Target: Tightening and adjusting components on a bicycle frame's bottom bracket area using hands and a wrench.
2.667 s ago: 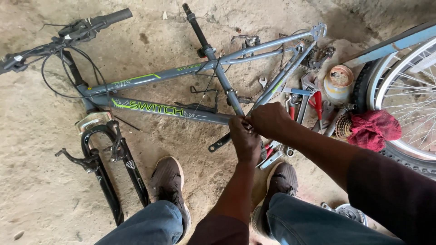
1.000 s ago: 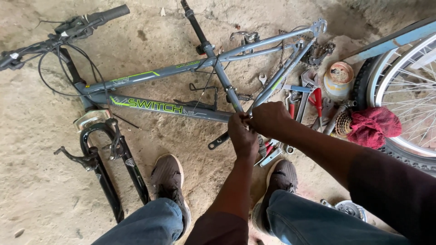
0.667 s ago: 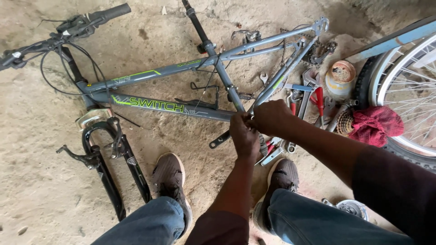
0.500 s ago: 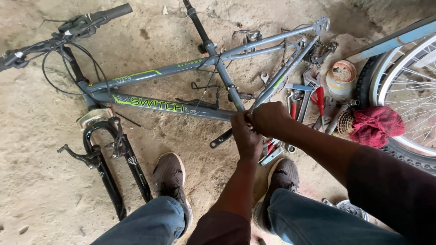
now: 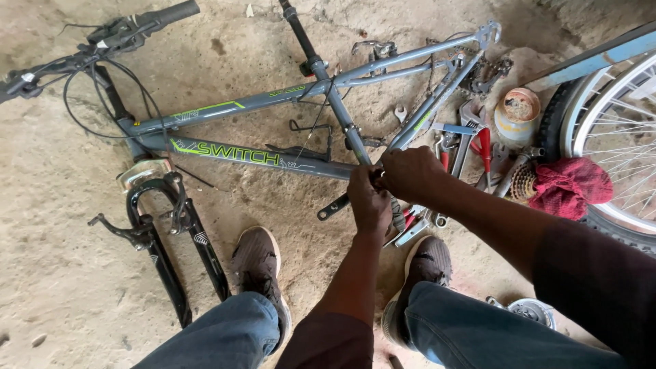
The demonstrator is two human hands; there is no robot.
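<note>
While the black fork [image 5: 164,239] lies detached on the dirt floor [image 5: 61,287] at the left, the grey bicycle frame [image 5: 273,130] lies wheel-less on its side. Both hands work at its bottom bracket: the left hand [image 5: 369,203] and right hand [image 5: 408,172] are closed around a part there, hidden by the fingers. Wrenches and pliers [image 5: 471,143], a red rag [image 5: 570,188] and a wheel [image 5: 615,143] lie to the right; stripping looks well advanced.

Grey bike frame [image 5: 273,102] with green stripes; red rag [image 5: 570,188].
</note>
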